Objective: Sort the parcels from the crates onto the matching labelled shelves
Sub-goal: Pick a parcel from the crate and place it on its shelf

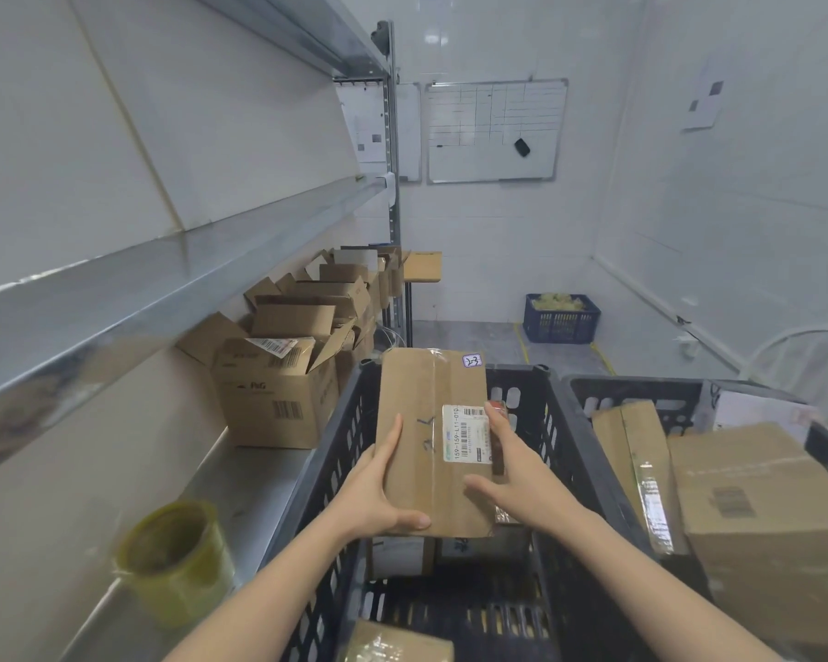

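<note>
You hold a brown parcel (421, 413) in both hands above the black crate (328, 465) in front of you; your left hand (378, 489) grasps its near left corner, fingers laid up the top face and thumb hooked round the near edge; your right hand (512, 475) clasps the right side, thumb on the top face and fingertips at the white shipping label (467, 434); a small sticker (473, 360) with a handwritten number sits at the parcel's far right corner. Under the parcel, inside the crate, lie more parcels: one (400, 556) just below your left hand, another (393, 640) at the near end. A second crate (641, 382) stands touching the first on your right; it carries a long taped parcel (634, 451) leaning against a large carton (761, 518). To your left runs the lower shelf (245, 489), with the crate's left wall between it and the parcel; open cartons (278, 403) crowd its far stretch in a row reaching the upright post; a roll of yellowish tape (173, 561) stands at its near end, with bare metal between the two. The upper shelf (163, 274) juts out above it. On the far wall hangs a whiteboard (495, 131); a blue basket (561, 318) sits on the floor below it.
</note>
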The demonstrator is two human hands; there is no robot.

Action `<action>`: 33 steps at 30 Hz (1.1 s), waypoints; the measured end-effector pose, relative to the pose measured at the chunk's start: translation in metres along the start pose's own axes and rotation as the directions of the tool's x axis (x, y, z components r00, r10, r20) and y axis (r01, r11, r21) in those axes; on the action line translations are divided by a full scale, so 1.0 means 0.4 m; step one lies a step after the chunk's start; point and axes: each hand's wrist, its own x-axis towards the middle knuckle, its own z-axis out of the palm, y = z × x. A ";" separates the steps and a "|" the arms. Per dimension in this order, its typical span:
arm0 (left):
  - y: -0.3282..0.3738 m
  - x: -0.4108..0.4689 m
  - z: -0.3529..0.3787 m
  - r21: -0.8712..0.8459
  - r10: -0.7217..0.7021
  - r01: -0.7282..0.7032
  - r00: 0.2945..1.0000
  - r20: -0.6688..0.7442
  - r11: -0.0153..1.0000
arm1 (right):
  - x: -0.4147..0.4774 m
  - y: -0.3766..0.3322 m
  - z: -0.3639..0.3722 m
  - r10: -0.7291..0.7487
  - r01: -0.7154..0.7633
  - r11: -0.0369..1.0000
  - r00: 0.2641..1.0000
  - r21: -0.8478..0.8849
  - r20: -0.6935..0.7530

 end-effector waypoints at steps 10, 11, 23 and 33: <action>0.015 -0.021 -0.018 -0.009 0.010 -0.011 0.994 -0.106 1.000 | -0.017 0.011 -0.025 0.036 -0.035 0.998 0.999 -0.054 0.030; 0.018 -0.022 -0.023 -0.019 0.014 -0.017 0.993 -0.117 1.000 | -0.015 0.010 -0.031 0.038 -0.036 0.997 0.999 -0.062 0.028; 0.067 -0.037 -0.019 -0.021 0.084 -0.089 0.981 -0.172 0.996 | -0.011 -0.043 -0.065 -0.031 0.035 0.997 0.998 -0.063 0.059; 0.036 -0.036 0.003 -0.059 0.050 -0.056 0.993 -0.110 0.997 | -0.031 -0.013 0.003 0.048 -0.051 0.997 0.997 0.058 0.060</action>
